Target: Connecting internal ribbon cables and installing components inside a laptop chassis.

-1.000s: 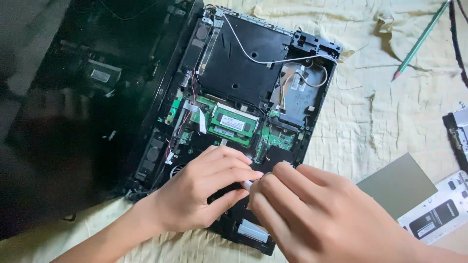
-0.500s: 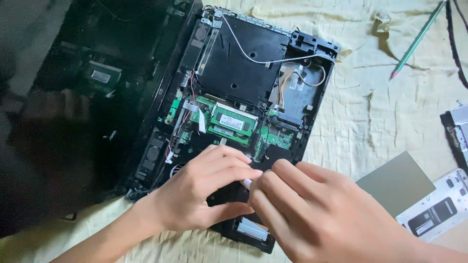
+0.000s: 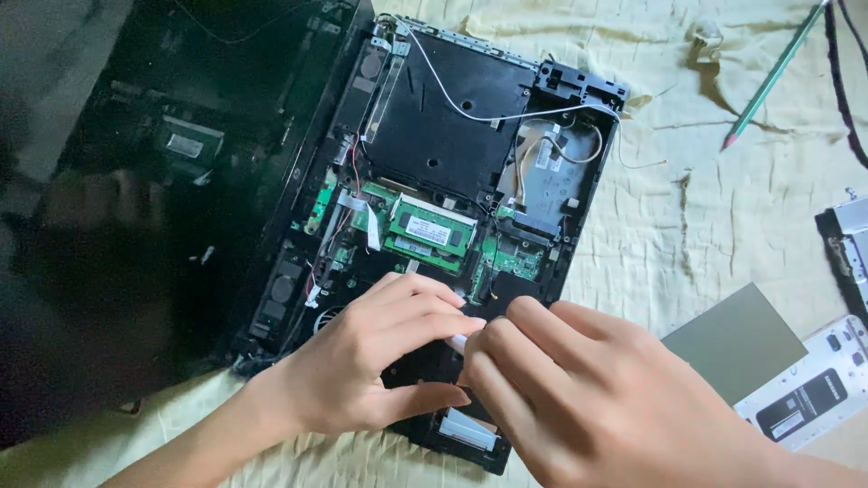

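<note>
An opened black laptop base (image 3: 452,117) lies on a pale yellow cloth, its green circuit board and memory module (image 3: 431,233) exposed. My left hand (image 3: 375,361) rests on the lower part of the base, fingers stretched toward the middle. My right hand (image 3: 597,407) meets it from the right. Fingertips of both hands pinch a small white strip (image 3: 458,342), probably a ribbon cable, just below the board. What lies under the hands is hidden.
A glossy black panel (image 3: 136,226) lies against the base's left side. A green pencil (image 3: 773,77) sits at the top right. A grey flat card (image 3: 737,342), a white labelled part (image 3: 805,389) and a metal bracket (image 3: 850,239) lie at the right.
Both hands stay in place on the lower part of the base; only slight finger shifts show.
</note>
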